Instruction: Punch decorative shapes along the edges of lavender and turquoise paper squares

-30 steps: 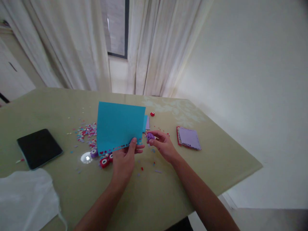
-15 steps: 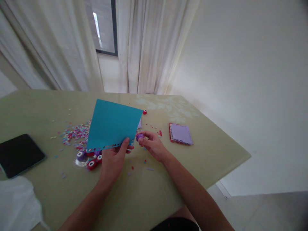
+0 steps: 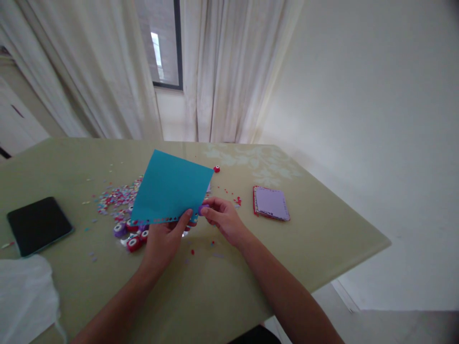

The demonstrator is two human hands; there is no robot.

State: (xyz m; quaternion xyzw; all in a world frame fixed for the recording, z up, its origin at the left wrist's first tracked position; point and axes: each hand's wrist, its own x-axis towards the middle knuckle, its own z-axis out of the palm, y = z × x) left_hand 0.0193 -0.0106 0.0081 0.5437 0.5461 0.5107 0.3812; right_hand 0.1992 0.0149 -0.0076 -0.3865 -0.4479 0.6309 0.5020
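left hand (image 3: 163, 241): fingers clamped on the blue paper sheet (image 3: 172, 188), thumb on its near face, other fingers behind. sheet is tilted up over the surface (image 3: 333, 241), left of the right hand (image 3: 225, 220), a row of small punched holes along its near edge.

right hand: thumb and fingers clamped on a purple craft punch (image 3: 203, 209), right at the sheet's near right corner. can't tell if the paper sits in the slot, fingers and sheet hide it.

left of the left hand: cluster of craft punches lying on the surface, red punch (image 3: 134, 243) nearest, purple punch (image 3: 120, 230) at its left side, a few more red and purple ones bunched up beside them, partly hidden by hand and sheet. one small red punch (image 3: 216, 168) sits alone on the far side, just beyond the sheet's right corner.

multicolor confetti (image 3: 120, 195) heaped left of the sheet, loose bits strewn around it. small red cutouts (image 3: 237, 200) just past the right hand.

right side: paper stack (image 3: 271, 204), lilac square on top with patterned edges, red showing underneath. left side: black tablet (image 3: 40, 224) flat, white cloth-like item (image 3: 27, 296) near it at the near left, material unclear. curtains (image 3: 229, 71) and window (image 3: 160, 45) behind the far edge.
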